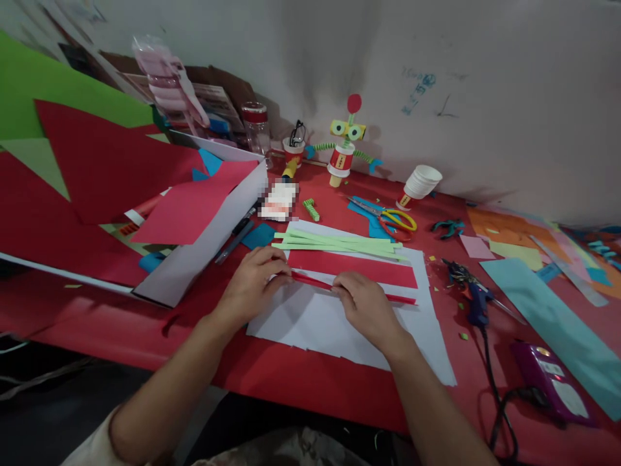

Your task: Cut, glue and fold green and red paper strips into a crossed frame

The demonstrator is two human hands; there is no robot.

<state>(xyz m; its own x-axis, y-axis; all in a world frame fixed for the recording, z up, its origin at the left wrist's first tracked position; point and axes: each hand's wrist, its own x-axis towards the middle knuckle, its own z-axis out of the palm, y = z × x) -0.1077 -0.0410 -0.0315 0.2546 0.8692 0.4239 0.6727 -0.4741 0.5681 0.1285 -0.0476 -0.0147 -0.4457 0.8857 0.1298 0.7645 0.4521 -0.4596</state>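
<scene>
Nearest, a pale sleeve (92, 443) ends on the left forearm, and both bare forearms reach in over the front edge of a red tabletop (320, 382). White paper (310, 320) lies on it, and above this paper the two hands work on a narrow red strip (313, 281). The right hand (366, 307) has thumb and fingers drawn together on the strip around its middle, with the free end sticking out to the right; the left hand (255, 281) pinches the other end, its fingertips closed with no visible gap. Whether the strip rests on the paper or is slightly raised, I cannot tell. To the right, a purple device (553, 382) with a dark cord sits near a long light-blue sheet (548, 330), and a glue gun (478, 304) lies on the tabletop beside that sheet. Just beyond the strip is a wider red paper band (354, 268), then a loose bundle of pale green strips (334, 243), some crossing. At the left stands a white box (204, 252) heaped with coloured paper. Farther back are yellow-and-red-handled scissors (381, 212) partly over blue paper, pliers (449, 228), a tilted stack of paper cups (422, 184) and a paper-cup figure (341, 162) with springy green arms. Eyeglasses (297, 133) stand in a red cup (294, 155) near a clear jar (257, 133), before the pale wall (509, 97).
</scene>
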